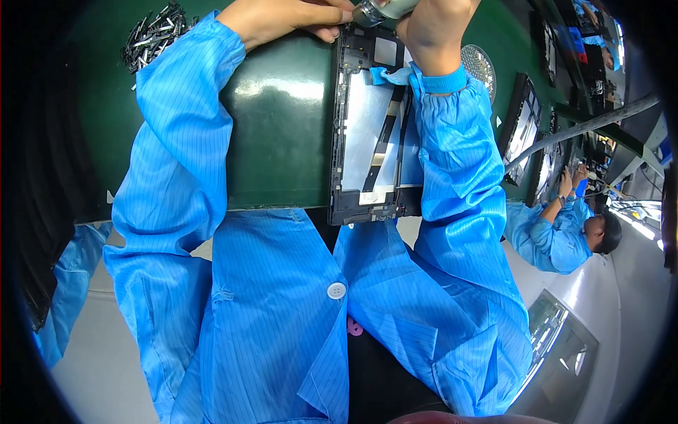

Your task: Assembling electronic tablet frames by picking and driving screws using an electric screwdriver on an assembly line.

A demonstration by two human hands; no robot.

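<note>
A black-framed tablet-like device (pixel 339 141) with its inside exposed lies upright on the green mat, its near end at the table's front edge. Silver plates and a black ribbon cable (pixel 381 145) show inside it. My right hand (pixel 434 28) is closed around a grey cylindrical tool (pixel 395 8), which looks like an electric screwdriver, above the device's far end. My left hand (pixel 289 18) reaches the far left corner, thumb and fingers drawn together beside the tool's tip; anything between them is hidden. A light-blue strip (pixel 387 75) by my right cuff lies across the device.
A heap of small black parts (pixel 159 35) sits at the far left of the green mat (pixel 279 148). Behind my right sleeve is a round metal dish (pixel 480 71). More black-framed devices (pixel 522 116) and a grey cable (pixel 579 131) are at right, where a co-worker (pixel 558 233) sits.
</note>
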